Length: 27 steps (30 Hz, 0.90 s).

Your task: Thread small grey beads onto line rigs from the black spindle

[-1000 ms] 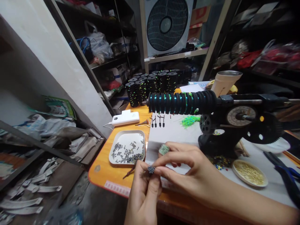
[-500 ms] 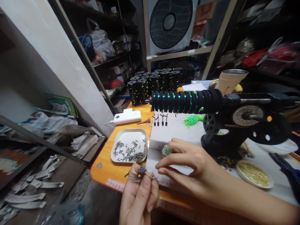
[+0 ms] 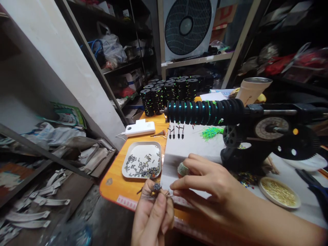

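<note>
My left hand (image 3: 153, 213) is closed at the lower middle, thumb against fingers. It pinches a bundle of thin strands tipped with a dark grey, beady cluster (image 3: 157, 187); what lies inside the grip is hidden. Just to the right is my right hand (image 3: 202, 181), its index finger and thumb stretched toward the strands and slightly apart, with nothing visible between them. A pale green, rough-textured wrap or pad (image 3: 182, 169) is at the end of another right-hand finger. Behind my left hand stands a white tray (image 3: 124, 169) of small dark grey and yellowish pieces.
A black machine (image 3: 238, 136) carries a ribbed black roll (image 3: 205, 112) across the table. Beneath it lie green-blue strands (image 3: 211, 133) and small black parts (image 3: 176, 132). A dish of gold bits (image 3: 279, 192) and pliers (image 3: 311, 182) are at right; a white power bank (image 3: 140, 128) at left.
My right fingertips have come off the grey cluster and stand a little to its right. My left hand has shifted left and down, exposing the strands. The view has turned slightly.
</note>
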Each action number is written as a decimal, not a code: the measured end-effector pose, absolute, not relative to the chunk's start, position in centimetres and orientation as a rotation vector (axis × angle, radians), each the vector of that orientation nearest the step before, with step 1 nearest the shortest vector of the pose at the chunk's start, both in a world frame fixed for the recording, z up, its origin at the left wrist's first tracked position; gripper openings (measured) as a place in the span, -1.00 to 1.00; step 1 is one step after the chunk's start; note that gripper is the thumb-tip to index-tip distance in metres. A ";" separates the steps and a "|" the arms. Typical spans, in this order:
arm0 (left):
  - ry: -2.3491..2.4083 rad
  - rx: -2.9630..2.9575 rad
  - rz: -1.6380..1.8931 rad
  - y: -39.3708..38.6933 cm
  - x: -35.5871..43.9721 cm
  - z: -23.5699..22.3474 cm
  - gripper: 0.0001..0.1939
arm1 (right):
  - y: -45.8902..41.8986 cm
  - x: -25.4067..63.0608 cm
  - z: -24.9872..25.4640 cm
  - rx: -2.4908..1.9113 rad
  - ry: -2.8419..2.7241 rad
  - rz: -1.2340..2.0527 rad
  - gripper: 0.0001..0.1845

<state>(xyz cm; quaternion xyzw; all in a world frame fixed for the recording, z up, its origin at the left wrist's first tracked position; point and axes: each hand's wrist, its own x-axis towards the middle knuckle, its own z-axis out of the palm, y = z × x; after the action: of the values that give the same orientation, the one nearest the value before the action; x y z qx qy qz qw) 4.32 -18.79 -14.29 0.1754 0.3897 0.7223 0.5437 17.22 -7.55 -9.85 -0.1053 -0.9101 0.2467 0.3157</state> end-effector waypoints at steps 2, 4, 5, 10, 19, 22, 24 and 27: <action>0.953 0.400 1.714 -18.8 4.4 -14.2 -0.66 | -7.5 17.3 -9.8 -0.257 -2.360 0.665 -0.85; 0.983 0.388 1.713 -18.8 4.5 -14.2 -0.65 | -7.5 17.3 -9.6 -0.228 -2.332 0.677 -0.87; 0.995 0.383 1.710 -18.8 4.5 -14.2 -0.64 | -7.5 17.3 -9.6 -0.215 -2.325 0.680 -0.87; 1.002 0.399 1.706 -18.9 4.5 -14.3 -0.65 | -7.5 17.3 -9.3 -0.216 -2.332 0.704 -0.88; 0.990 0.445 1.726 -19.0 4.2 -14.5 -0.66 | -7.3 17.3 -9.9 -0.314 -2.432 0.576 -0.80; 0.989 0.453 1.735 -19.0 4.3 -14.6 -0.66 | -7.4 17.3 -10.0 -0.302 -2.431 0.571 -0.80; 0.986 0.457 1.740 -18.9 4.3 -14.7 -0.66 | -7.4 17.3 -9.9 -0.292 -2.432 0.572 -0.80; 0.988 0.475 1.741 -18.9 4.3 -14.6 -0.65 | -7.4 17.3 -9.8 -0.288 -2.431 0.569 -0.79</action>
<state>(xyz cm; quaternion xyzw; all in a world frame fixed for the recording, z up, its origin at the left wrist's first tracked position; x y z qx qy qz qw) 4.25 -18.88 -14.64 0.1978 0.4112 0.7250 0.5159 17.30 -7.38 -9.85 -0.1090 -0.9198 0.2155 0.3092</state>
